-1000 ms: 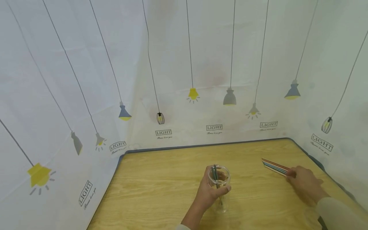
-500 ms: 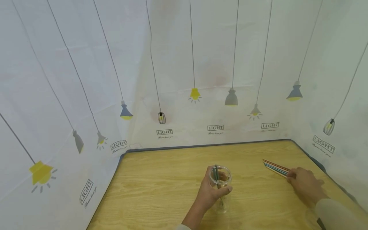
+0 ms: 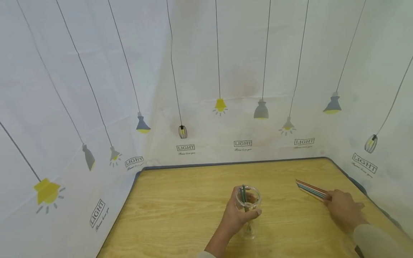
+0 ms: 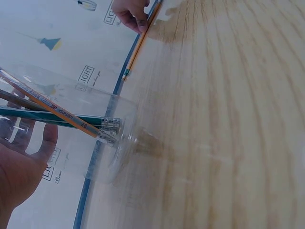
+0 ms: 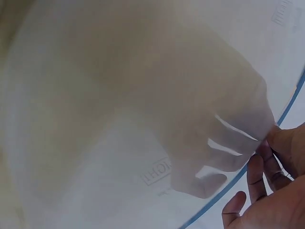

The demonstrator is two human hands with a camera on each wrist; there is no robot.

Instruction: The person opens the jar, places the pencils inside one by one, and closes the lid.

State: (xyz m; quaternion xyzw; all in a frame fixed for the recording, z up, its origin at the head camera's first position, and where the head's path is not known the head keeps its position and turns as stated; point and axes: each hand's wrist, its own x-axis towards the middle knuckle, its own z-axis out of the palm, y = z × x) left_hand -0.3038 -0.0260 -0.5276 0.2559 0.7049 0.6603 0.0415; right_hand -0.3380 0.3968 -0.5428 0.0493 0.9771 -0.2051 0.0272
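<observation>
My left hand [image 3: 233, 216] grips a clear jar [image 3: 250, 232] that stands upright near the table's front. Several pencils lean inside it, an orange one [image 4: 57, 112] and green ones [image 4: 62, 118] among them, eraser ends down at the jar's bottom. To the right, a small row of pencils [image 3: 310, 190] in red, blue and pale colours lies side by side on the wood. At their near end is my right hand [image 3: 345, 209], thumb and forefinger pinching a pencil; which one is hidden. In the right wrist view the fingers [image 5: 257, 174] are curled over the table's surface.
The wooden tabletop [image 3: 180, 208] has a dark blue edge [image 3: 226, 163]. White sheeting [image 3: 200, 71] printed with hanging lamps rises behind it and at both sides. A clear round item [image 3: 348, 245], partly hidden by the right sleeve, sits at lower right.
The head view has shifted slightly, so the scene sits a little to the right and lower. Both hands, the jar and the pencils otherwise keep their places.
</observation>
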